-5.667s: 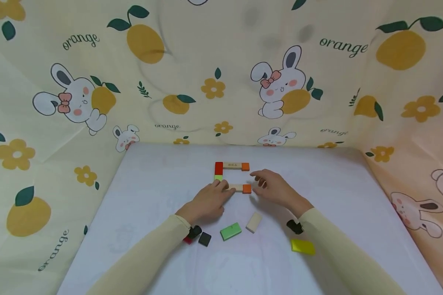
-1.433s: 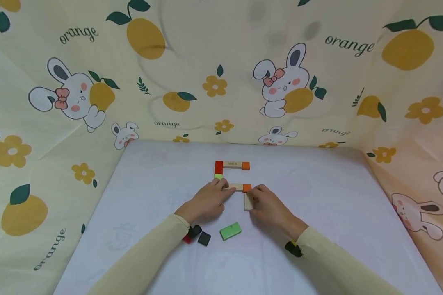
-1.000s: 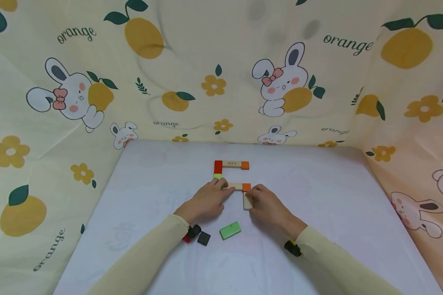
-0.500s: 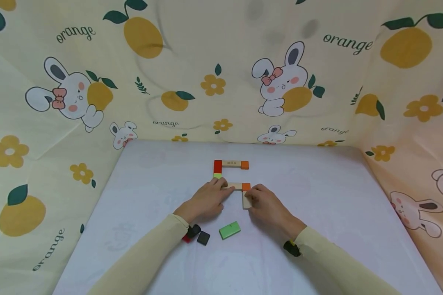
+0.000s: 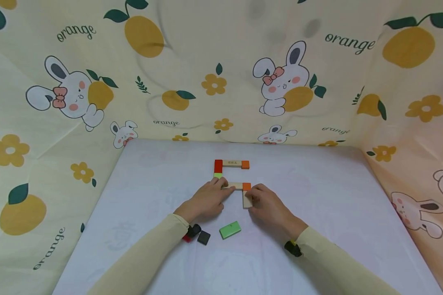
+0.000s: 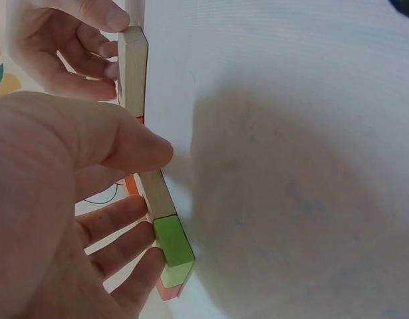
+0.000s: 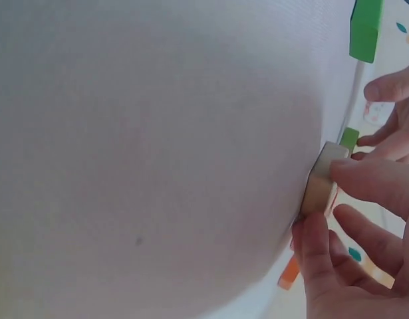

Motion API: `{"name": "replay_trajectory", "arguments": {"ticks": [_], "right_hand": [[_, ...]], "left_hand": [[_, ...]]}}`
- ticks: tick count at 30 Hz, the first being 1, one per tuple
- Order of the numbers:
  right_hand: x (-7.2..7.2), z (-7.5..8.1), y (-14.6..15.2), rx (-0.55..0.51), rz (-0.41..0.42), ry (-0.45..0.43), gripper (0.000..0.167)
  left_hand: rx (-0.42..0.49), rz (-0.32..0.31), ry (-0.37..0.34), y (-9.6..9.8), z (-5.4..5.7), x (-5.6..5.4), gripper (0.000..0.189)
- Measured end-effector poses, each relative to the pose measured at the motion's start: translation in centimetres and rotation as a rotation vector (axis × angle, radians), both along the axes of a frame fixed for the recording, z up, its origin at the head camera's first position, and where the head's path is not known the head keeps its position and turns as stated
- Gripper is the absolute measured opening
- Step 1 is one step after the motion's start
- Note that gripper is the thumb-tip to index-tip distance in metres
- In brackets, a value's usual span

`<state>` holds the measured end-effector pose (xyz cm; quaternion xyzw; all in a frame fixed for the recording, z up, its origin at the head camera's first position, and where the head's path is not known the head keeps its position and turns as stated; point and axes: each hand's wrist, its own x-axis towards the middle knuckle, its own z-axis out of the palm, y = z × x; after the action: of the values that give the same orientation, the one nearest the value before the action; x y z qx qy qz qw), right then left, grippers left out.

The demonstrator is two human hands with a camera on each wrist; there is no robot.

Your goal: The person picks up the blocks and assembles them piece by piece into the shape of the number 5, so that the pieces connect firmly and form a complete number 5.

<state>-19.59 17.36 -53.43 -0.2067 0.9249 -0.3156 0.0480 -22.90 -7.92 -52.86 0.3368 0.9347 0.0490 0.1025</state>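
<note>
Toy blocks form a row pattern on the white table. My right hand (image 5: 271, 207) pinches a plain wooden block (image 5: 247, 201) between thumb and fingers, its far end right at an orange block (image 5: 246, 187). My left hand (image 5: 206, 200) rests its fingers on a wooden bar (image 5: 237, 186) and by a light green block (image 5: 218, 175), partly covering both. In the left wrist view, its fingers touch the green block (image 6: 174, 240) while the thumb extends over the bar. Farther back, a red block (image 5: 218, 166), another wooden bar (image 5: 231, 163) and an orange block (image 5: 245, 164) continue the outline.
Nearer me lie a loose green block (image 5: 230, 230) and a black block (image 5: 204, 238). A red block (image 5: 186, 238) is partly hidden by the left wrist, a yellow one (image 5: 293, 242) mostly by the right. A printed curtain (image 5: 192, 61) surrounds the table's far sides.
Since the earliest frame, my right hand has brought the plain wooden block from the near table up against the orange block. My left hand keeps its place; the last second shows almost no movement.
</note>
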Motion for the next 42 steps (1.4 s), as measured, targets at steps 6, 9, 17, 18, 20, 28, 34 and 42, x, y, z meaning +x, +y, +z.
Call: {"name": "replay_trajectory", "arguments": {"ticks": [6,9,17,18,20,28,34,42], "right_hand": [[-0.2,0.8,0.6,0.000,-0.081,-0.025,0.039],[-0.9,1.0,0.7,-0.013,-0.078,0.017,0.040],[-2.8,-0.1,0.6,0.009,-0.028,-0.039,0.040],[-3.0,-0.2,0.6,0.017,-0.025,-0.041,0.039],[-3.4,-0.4,0.6,0.030,-0.018,-0.048,0.039],[-4.2,-0.6,0.7,0.027,0.009,-0.058,0.039],[-4.7,-0.5,0.9,0.039,0.036,-0.052,0.041],[-5.3,-0.2,1.1,0.036,0.023,-0.118,0.040]], "left_hand": [[0.003,0.000,-0.011,0.1,0.1,0.1,0.065],[0.001,0.002,-0.003,0.1,0.1,0.1,0.065],[0.021,-0.002,-0.018,0.0,0.1,0.2,0.064],[0.022,0.000,-0.022,0.0,0.1,0.2,0.064],[0.022,0.003,-0.028,0.1,0.2,0.3,0.064],[0.008,0.003,-0.005,-0.1,0.2,0.1,0.064],[0.011,-0.001,-0.003,0.1,0.1,0.0,0.064],[0.066,0.024,-0.057,0.0,0.1,-0.7,0.060]]}}
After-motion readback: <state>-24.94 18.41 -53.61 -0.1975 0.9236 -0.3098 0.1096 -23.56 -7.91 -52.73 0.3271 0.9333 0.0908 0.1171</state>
